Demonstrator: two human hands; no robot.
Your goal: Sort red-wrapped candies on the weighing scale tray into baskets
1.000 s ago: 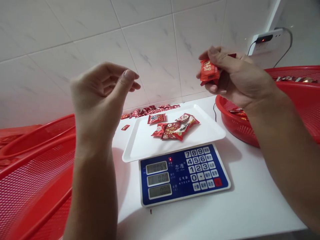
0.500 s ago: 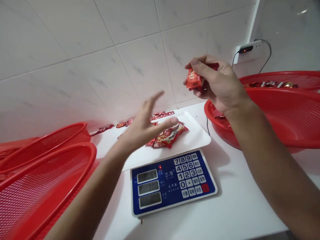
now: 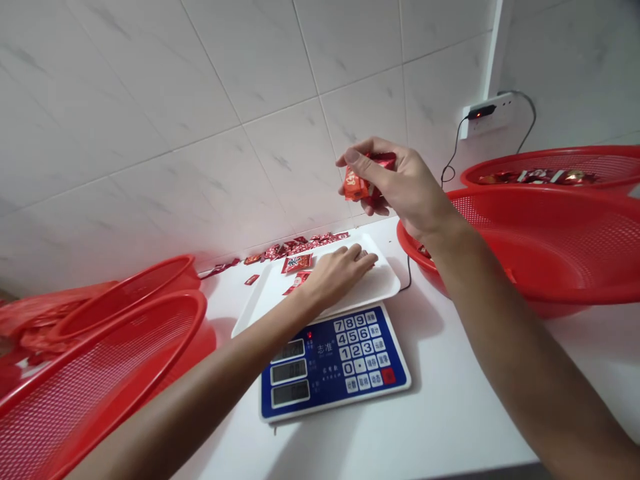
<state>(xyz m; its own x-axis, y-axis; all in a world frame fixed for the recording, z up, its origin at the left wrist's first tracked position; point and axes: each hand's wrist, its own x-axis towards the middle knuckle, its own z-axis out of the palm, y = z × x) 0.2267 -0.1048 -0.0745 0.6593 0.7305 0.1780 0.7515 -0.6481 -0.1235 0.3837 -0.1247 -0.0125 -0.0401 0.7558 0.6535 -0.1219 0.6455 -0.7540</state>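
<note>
My right hand (image 3: 395,180) is raised above the back right of the scale, its fingers and thumb closed around small red candy packets (image 3: 356,185). Lower down, my left hand (image 3: 343,273) reaches over the white weighing tray (image 3: 380,270); its fingers are curled downward, and whatever lies under them is hidden. To the left of that hand, a red packet (image 3: 297,264) lies on the tray, with another red packet (image 3: 296,283) partly covered by the wrist. The digital scale (image 3: 327,367) has a blue keypad panel, and my left forearm crosses its display corner.
A row of red packets (image 3: 305,245) lies along the wall, with one small packet (image 3: 251,280) left of the tray. Red mesh baskets stand at left (image 3: 150,333) and right (image 3: 550,233). A power strip (image 3: 490,115) with a cable hangs on the tiled wall.
My left hand has gone from spread above the tray to curled down on it, covering where larger packets lay. My right hand, still gripping the packets, has shifted left and slightly lower in view.
</note>
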